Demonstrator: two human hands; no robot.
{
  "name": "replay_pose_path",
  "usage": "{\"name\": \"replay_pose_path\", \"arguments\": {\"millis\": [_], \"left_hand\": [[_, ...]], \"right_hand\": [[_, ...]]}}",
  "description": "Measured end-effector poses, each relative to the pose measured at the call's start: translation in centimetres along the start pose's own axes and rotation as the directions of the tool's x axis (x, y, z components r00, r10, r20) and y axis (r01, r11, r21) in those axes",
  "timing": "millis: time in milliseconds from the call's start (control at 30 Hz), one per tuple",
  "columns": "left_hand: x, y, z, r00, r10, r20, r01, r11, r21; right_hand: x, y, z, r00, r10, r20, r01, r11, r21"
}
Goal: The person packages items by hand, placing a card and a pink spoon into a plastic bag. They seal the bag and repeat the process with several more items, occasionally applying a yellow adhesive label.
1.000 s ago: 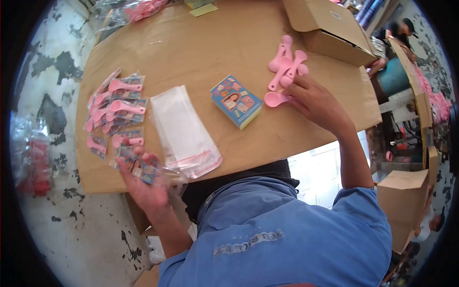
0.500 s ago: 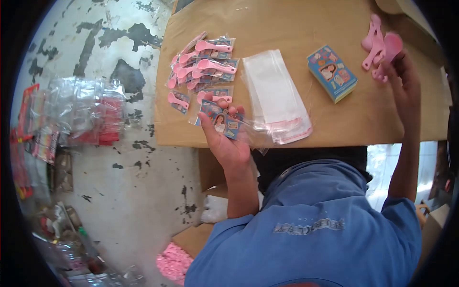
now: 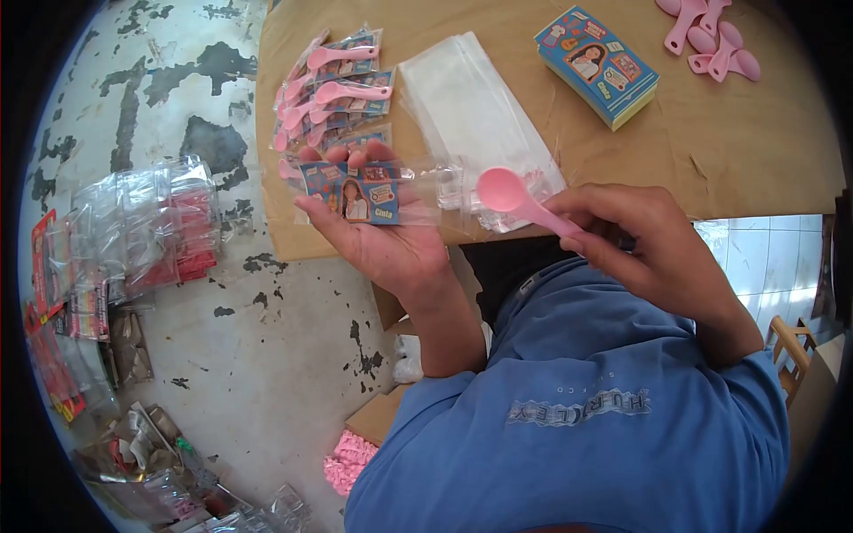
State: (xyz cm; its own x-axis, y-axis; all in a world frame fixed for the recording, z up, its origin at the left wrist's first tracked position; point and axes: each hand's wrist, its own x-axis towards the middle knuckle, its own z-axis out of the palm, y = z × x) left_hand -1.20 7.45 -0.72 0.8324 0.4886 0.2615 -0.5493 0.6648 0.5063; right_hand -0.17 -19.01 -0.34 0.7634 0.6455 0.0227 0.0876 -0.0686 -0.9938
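Observation:
My left hand (image 3: 382, 240) holds a clear plastic bag (image 3: 418, 191) with a blue printed card (image 3: 355, 195) inside it, thumb at the card's left edge and fingers behind. In my right hand (image 3: 635, 240) a pink spoon (image 3: 506, 191) is gripped by its handle, bowl toward the bag. Beyond lies a stack of clear bags (image 3: 480, 107). To its right stands a pile of blue cards (image 3: 600, 67). Several loose pink spoons (image 3: 715, 49) rest at the far right. Bagged spoons with cards (image 3: 342, 93) are heaped behind my left hand.
Brown paper covers the table (image 3: 737, 151). On the worn floor to the left lie bundles of plastic packets (image 3: 142, 222) and a heap of mixed wrappers (image 3: 151, 453). A pink textured bundle (image 3: 351, 462) sits near a cardboard box below the table.
My right hand has come from the spoon pile at the far right to beside the bag, bringing a pink spoon. My left hand still holds the bagged card, now turned more level.

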Motion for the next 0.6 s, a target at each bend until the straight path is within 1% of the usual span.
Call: {"name": "replay_pose_path", "arguments": {"millis": [67,100,167,200,300,400,467,500,533,600], "left_hand": [[-0.2,-0.4,0.2,0.999,-0.014,0.043,0.015,1.0,-0.014],[-0.4,-0.7,0.3,0.998,-0.021,0.054,0.02,1.0,0.011],[-0.9,-1.3,0.6,0.997,-0.031,0.074,0.026,0.998,0.057],[-1.1,-1.6,0.7,0.997,-0.047,0.062,0.044,0.998,0.054],[-1.7,-2.3,1.3,0.994,-0.103,0.035,0.102,0.994,0.028],[-2.1,-2.9,1.6,0.982,-0.184,0.039,0.187,0.98,-0.067],[-2.3,-3.4,1.6,0.968,-0.243,0.059,0.25,0.955,-0.159],[-2.4,-3.6,1.9,0.959,-0.274,0.066,0.281,0.945,-0.166],[-2.7,-3.8,2.2,0.95,-0.304,0.074,0.313,0.934,-0.175],[-3.2,-4.3,3.0,0.934,-0.344,0.094,0.357,0.914,-0.194]], "right_hand": [[0.6,0.0,0.1,1.0,-0.017,0.016,0.017,1.0,0.001],[0.8,-0.1,0.2,0.999,-0.025,0.024,0.024,1.0,0.001],[1.4,0.4,1.0,0.996,-0.079,-0.045,0.082,0.995,0.06],[1.6,0.7,1.4,0.991,-0.108,-0.081,0.115,0.989,0.088],[1.6,1.2,1.8,0.997,-0.029,-0.068,0.046,0.962,0.268],[2.2,1.2,2.5,0.995,0.014,-0.103,0.047,0.827,0.56],[2.5,1.5,2.9,0.979,-0.026,-0.204,0.12,0.879,0.462],[2.8,1.9,3.1,0.967,-0.054,-0.25,0.156,0.9,0.408],[3.2,2.7,3.3,0.945,-0.088,-0.314,0.177,0.947,0.267],[3.5,2.1,3.9,0.923,-0.108,-0.37,0.217,0.939,0.268]]}}
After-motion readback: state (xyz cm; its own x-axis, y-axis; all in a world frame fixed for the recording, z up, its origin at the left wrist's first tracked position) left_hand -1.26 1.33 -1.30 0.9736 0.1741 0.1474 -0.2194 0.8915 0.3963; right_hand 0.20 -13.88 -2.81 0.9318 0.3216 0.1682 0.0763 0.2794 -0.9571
